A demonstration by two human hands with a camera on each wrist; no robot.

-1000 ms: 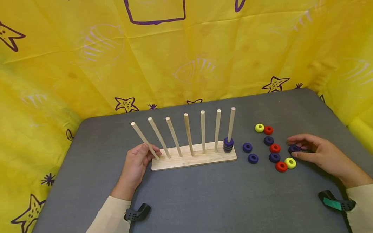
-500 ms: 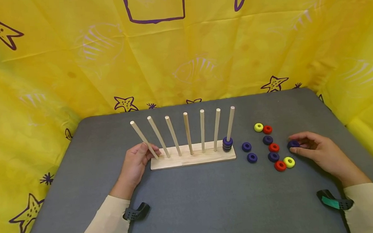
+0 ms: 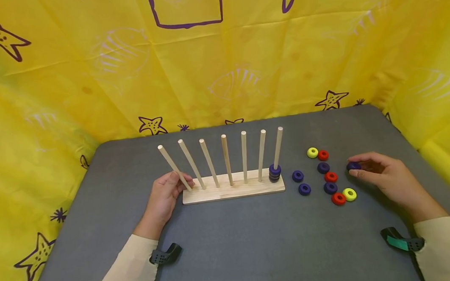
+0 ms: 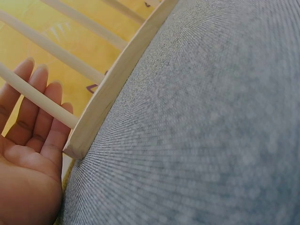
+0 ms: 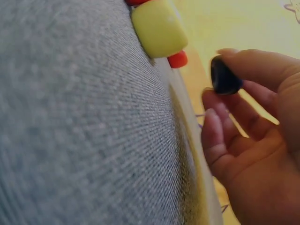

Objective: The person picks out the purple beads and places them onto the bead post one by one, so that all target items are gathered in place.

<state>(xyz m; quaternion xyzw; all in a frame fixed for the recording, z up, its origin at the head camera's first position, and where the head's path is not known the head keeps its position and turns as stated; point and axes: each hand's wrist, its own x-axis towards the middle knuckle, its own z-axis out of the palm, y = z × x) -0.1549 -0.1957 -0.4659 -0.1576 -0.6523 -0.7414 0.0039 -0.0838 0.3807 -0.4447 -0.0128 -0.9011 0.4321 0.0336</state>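
A wooden peg stand (image 3: 233, 192) with several upright pegs stands mid-table. My left hand (image 3: 166, 194) holds the stand's left end, thumb and fingers around the leftmost peg (image 3: 173, 166); in the left wrist view its fingers (image 4: 44, 105) lie behind that peg. Several dark purple rings (image 3: 274, 173) are stacked low on the rightmost peg. At the right, my right hand (image 3: 387, 176) pinches another purple ring (image 3: 353, 166) between thumb and fingers, raised above the table. The right wrist view shows this ring (image 5: 225, 77) dark and edge-on at the fingertips.
Between stand and right hand lie loose rings: purple ones (image 3: 305, 189), red ones (image 3: 338, 199) and yellow ones (image 3: 349, 194). A grey cloth (image 3: 253, 245) covers the table. A yellow patterned curtain (image 3: 191, 83) hangs behind and at both sides.
My right hand has lifted the purple ring off the table and moved slightly away from me. The left hand stays at the stand.
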